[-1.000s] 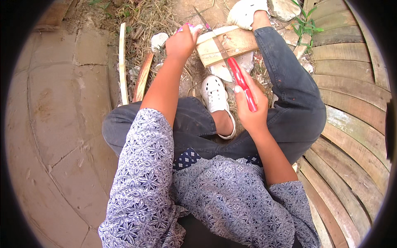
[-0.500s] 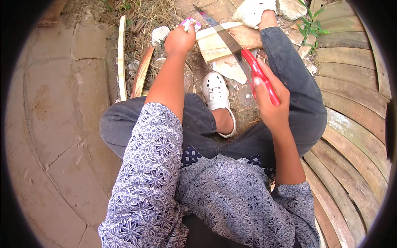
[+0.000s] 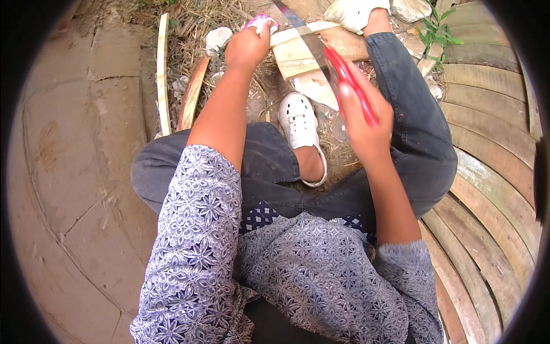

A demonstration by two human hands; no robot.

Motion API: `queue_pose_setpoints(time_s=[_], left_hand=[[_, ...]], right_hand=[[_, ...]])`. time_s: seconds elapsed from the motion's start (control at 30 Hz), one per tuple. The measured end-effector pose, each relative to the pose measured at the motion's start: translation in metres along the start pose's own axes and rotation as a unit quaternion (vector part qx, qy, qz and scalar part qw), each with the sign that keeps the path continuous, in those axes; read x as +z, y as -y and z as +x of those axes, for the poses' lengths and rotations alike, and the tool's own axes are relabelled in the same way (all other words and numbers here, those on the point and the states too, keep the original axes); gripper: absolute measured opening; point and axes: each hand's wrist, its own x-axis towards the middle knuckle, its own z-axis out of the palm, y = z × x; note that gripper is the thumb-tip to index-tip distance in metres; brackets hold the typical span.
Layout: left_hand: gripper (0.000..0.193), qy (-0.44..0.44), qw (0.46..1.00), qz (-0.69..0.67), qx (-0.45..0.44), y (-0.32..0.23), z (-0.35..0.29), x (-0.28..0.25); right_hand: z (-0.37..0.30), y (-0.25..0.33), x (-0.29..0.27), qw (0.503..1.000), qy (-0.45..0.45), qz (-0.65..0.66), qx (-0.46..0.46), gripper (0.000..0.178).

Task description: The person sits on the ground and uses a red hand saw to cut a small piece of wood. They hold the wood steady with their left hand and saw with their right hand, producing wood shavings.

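Over strawy ground (image 3: 197, 26), a saw (image 3: 314, 45) juts from the right hand (image 3: 366, 129).

Cracked brown ground (image 3: 80, 178) at left; weathered planks (image 3: 487, 77) at right; dry grass (image 3: 197, 22), pale stone (image 3: 219, 39) between; bright daylight.

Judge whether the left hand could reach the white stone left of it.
Probably yes: nothing visible separates the left hand from the white stone, though the hand grips a pink-and-white bundle.

row of boards (image 3: 490, 104), right; green plant (image 3: 438, 37), upper right, near pale rock (image 3: 411, 9); white stone (image 3: 219, 39) beside dry grass (image 3: 197, 20); light wooden strip (image 3: 162, 74); cracked brown ground (image 3: 74, 166), left.
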Motion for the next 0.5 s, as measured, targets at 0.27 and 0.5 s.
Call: queue_pose_setpoints(time_s=[0.27, 0.5], left_hand=[[0.073, -0.003, 1.000, -0.022, -0.014, 0.008, 0.004, -0.002], [0.067, 0.016, 1.000, -0.016, -0.022, 0.003, -0.002, -0.005]], right_hand=[[-0.029, -0.006, -0.009, 0.999, -0.002, 0.020, 0.039, 0.043], [-0.077, 0.016, -0.037, 0.999, -0.010, -0.042, 0.028, 0.044]])
